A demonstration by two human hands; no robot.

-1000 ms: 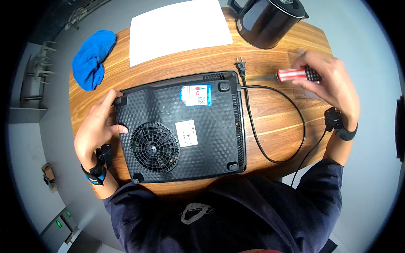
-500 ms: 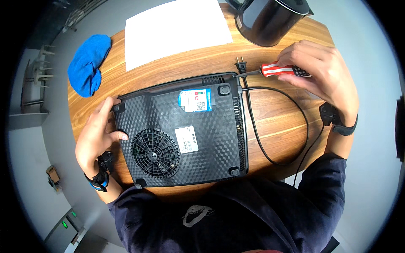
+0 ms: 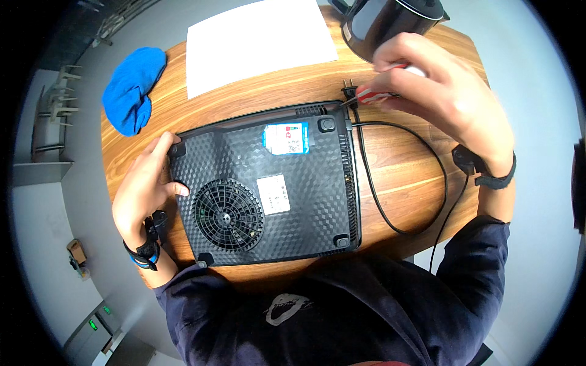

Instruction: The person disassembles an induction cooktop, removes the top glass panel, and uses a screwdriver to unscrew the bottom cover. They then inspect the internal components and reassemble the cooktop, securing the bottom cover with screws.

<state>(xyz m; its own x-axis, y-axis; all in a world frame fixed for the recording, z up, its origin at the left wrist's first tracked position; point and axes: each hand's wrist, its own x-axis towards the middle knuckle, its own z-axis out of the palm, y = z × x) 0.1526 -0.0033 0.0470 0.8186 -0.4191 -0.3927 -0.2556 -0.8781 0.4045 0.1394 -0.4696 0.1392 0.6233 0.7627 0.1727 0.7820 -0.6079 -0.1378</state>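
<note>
An upside-down black induction cooker [image 3: 305,189], with a round fan grille, corner feet and two labels, lies on the wooden table [image 3: 397,183]. My left hand [image 3: 141,186] grips its left edge, thumb on the underside. My right hand [image 3: 436,97] is wrapped over a screwdriver [image 3: 372,94] with a red-and-white handle; the thin shaft points down at the cooker's back right corner, and whether the tip touches is hard to tell. Beside that corner is the black two-pin plug [image 3: 348,91], its cord [image 3: 444,183] looping to the right.
A white paper sheet [image 3: 259,46] lies at the back of the table, a blue cloth [image 3: 131,91] at its left. A black kettle [image 3: 378,27] stands at the back right, behind my right hand. Straps with small black devices are on both wrists.
My right hand has moved left to the cooker's back right corner with the screwdriver, then risen and curled further over its handle. My left hand stays on the left edge.
</note>
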